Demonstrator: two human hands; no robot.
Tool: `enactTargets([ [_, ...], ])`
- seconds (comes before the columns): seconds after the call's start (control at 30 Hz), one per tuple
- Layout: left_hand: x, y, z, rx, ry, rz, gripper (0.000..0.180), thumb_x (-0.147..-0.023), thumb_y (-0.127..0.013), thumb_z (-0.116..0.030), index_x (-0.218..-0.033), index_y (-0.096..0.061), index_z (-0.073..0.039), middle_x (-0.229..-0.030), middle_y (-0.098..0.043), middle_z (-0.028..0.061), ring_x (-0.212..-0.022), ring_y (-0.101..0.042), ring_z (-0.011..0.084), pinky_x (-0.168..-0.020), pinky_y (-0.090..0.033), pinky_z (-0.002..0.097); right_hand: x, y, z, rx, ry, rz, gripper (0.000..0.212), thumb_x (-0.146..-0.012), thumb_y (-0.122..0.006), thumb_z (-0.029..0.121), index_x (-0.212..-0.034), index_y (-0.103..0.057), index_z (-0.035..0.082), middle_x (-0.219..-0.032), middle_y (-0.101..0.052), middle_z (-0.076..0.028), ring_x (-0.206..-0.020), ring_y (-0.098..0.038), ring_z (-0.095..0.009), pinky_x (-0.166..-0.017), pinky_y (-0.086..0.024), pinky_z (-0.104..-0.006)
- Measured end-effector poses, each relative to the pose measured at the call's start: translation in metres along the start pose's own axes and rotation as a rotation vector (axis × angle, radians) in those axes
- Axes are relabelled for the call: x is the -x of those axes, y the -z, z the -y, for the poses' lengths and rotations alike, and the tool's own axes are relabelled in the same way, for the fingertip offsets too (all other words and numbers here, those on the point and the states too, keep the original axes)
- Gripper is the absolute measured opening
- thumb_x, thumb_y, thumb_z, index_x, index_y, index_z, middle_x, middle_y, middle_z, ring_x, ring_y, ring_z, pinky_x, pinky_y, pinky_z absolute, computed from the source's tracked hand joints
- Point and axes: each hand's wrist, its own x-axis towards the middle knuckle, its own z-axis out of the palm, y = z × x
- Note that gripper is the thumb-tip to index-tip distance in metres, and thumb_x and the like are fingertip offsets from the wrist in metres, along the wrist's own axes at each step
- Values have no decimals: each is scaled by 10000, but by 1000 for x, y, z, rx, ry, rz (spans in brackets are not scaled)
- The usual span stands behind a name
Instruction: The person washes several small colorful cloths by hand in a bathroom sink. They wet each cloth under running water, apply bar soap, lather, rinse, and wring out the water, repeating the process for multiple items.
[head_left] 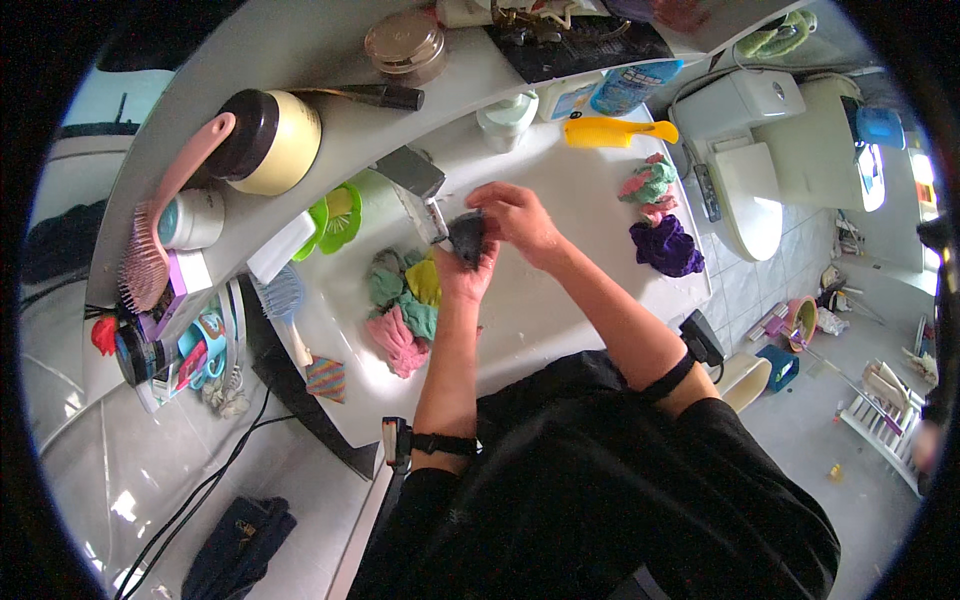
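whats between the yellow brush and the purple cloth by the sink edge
In the head view, bunched pink and green cloth lies between the yellow brush and the purple cloth.

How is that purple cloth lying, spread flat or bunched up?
Bunched up: the purple cloth lies in a crumpled heap on the white sink.
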Motion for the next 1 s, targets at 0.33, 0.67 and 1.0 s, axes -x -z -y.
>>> enactTargets([
  [0.33,34,-19,-17,-1069,-383,-333,323,-872,-642,-296,-956,-616,15,-912,-663,103,-748,-602,208,-701,-487,337,-20,-38,-69,-418,-548,-14,537,-933,-498,540,-1166,-615,71,-1016,-634,-117,-860,-619,-237,-753,-520,-420],
  [0.67,53,8,-49,-1735,-1060,34,288,-804,-460,-51,-1036,-608,37,-1189,-565,242,-1079,-525,445,-973,-412,497,-23,-68,-55,-836,-566,112,320,-988,-362,270,-1059,-597,64,-996,-641,-127,-963,-630,-272,-905,-502,-421],
  [1.0,11,-12,-23,-1790,-1041,-81,356,-854,-572,-106,-1182,-550,31,-1105,-577,261,-1038,-530,446,-909,-414,515,-20,-47,-77,-768,-633,150,390,-1003,-348,337,-1064,-629,73,-993,-670,-108,-954,-619,-269,-898,-478,-437],
])
